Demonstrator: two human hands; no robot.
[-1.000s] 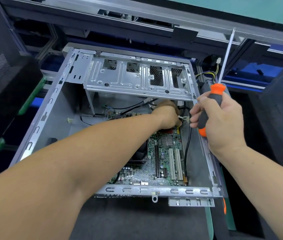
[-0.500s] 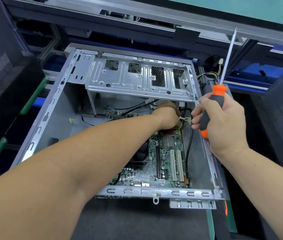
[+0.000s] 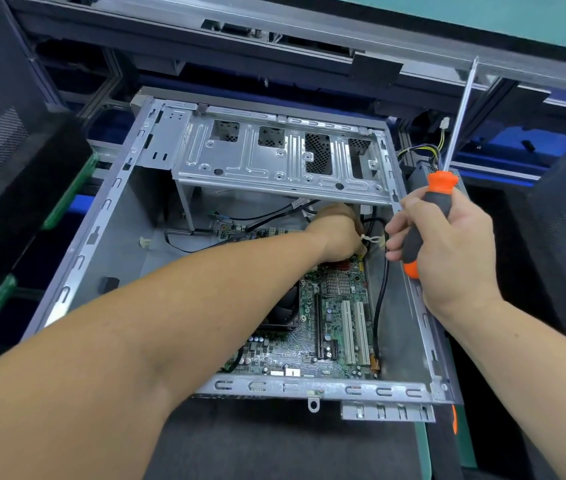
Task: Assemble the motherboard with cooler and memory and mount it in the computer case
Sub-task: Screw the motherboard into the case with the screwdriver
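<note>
1. Your left hand (image 3: 335,233) reaches deep into the computer case (image 3: 77,258), tucked under the drive cage (image 3: 274,168) at the far edge of the motherboard (image 3: 330,327). From here the fingers are hidden behind the knuckles, so I cannot tell whether they pinch anything; my guess is you are seating a screw or clearing a cable there.

2. Your right hand (image 3: 447,251) is wrapped firmly round the grey-and-orange handle of the screwdriver (image 3: 430,220), shaft pointing up and away from the board. That looks like a parking grip: the tip is kept clear of the components while the other hand works.

3. The motherboard lies flat on the case floor, so the mounting stage looks well under way. Its white expansion slots (image 3: 354,332) sit toward the right wall, uncovered.

4. A dark fan housing, likely the cooler (image 3: 285,306), peeks out beside your left forearm, mostly hidden. Memory sticks I cannot pick out.

5. A black cable (image 3: 380,296) runs down the right side of the board, just beside the slots, and a white cable tie (image 3: 371,240) hangs right at your left hand. Worth keeping that cable off the screw posts.

6. Outside the case, past its far right corner, a loose wire bundle with a white connector (image 3: 444,124) dangles behind the screwdriver shaft, not yet plugged in.
</note>
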